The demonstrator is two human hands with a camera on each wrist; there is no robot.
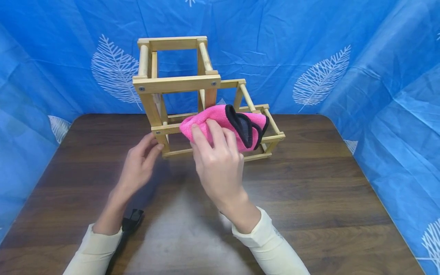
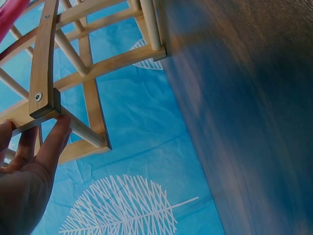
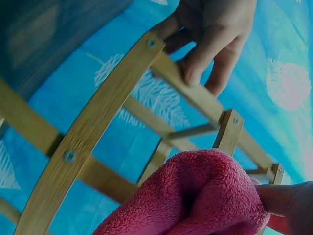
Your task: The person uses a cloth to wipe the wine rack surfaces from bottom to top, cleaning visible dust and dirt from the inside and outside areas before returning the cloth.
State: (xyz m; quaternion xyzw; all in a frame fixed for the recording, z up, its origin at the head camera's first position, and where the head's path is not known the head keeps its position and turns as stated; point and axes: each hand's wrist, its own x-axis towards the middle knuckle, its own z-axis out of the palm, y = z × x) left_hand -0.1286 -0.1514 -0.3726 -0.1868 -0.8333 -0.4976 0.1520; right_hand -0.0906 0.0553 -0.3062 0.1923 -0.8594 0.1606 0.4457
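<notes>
A stepped rack (image 1: 177,84) of pale wooden slats and dowels, screwed at the joints, stands on the table, tallest on its left. At its lower left post, my left hand (image 1: 136,165) grips the wood, thumb on one side and fingers on the other; the right wrist view shows this hand (image 3: 215,41) from across the rack. My right hand (image 1: 220,162) holds a bunched pink plush cloth (image 1: 219,111) with black edging and a grey underside against the rack's middle. The cloth (image 3: 195,191) hides part of the slats behind it.
Under the rack lies a dark wood-grain table (image 1: 309,191). Blue sheeting (image 1: 268,46) with white leaf prints hangs behind and at both sides, close behind the rack. A black strap with a buckle (image 1: 133,219) is beside the left sleeve.
</notes>
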